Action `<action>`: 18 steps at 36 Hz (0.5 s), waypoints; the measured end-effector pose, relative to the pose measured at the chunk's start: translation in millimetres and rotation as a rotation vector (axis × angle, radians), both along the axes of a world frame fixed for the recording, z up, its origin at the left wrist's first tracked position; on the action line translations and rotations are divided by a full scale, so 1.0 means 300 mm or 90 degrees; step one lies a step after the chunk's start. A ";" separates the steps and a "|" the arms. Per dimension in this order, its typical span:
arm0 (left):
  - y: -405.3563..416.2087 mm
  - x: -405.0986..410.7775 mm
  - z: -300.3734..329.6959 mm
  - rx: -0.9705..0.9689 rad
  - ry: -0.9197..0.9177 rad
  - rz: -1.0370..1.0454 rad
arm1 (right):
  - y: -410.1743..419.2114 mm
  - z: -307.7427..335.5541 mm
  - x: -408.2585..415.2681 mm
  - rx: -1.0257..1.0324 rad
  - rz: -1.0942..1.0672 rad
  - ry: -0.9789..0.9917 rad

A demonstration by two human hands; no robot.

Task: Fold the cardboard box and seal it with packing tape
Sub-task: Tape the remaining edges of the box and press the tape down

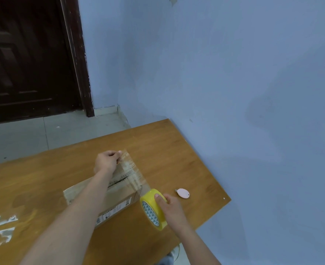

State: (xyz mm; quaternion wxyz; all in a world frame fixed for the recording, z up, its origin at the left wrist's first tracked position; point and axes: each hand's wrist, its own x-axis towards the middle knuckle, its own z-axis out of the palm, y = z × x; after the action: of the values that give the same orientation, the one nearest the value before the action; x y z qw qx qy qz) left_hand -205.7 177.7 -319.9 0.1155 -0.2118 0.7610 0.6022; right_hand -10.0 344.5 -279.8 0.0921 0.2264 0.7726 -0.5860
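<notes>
White torn scraps [4, 229] cling to the wooden table [43, 178] at far left. The flat brown cardboard box [119, 197] lies mid-table, its left part hidden under the forearm. The left hand [106, 161] pinches the clear tape strip's [133, 173] end. The right hand [170, 205] grips the yellow tape roll [152, 207]. A small pink oval object [183, 193] lies just beside it, hard to make out.
</notes>
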 end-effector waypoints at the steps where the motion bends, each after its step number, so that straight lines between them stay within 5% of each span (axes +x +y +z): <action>1: 0.002 0.001 0.003 -0.008 0.001 -0.001 | -0.001 -0.003 -0.001 0.006 0.005 -0.003; 18: 0.023 0.000 0.022 -0.193 -0.009 -0.072 | -0.006 -0.083 -0.014 0.059 0.028 -0.037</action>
State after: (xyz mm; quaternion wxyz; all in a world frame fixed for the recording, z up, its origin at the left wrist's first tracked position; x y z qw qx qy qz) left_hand -205.7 184.4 -313.2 0.1215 -0.1881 0.8530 0.4714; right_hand -14.1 342.8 -304.6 0.1169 0.2299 0.8006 -0.5409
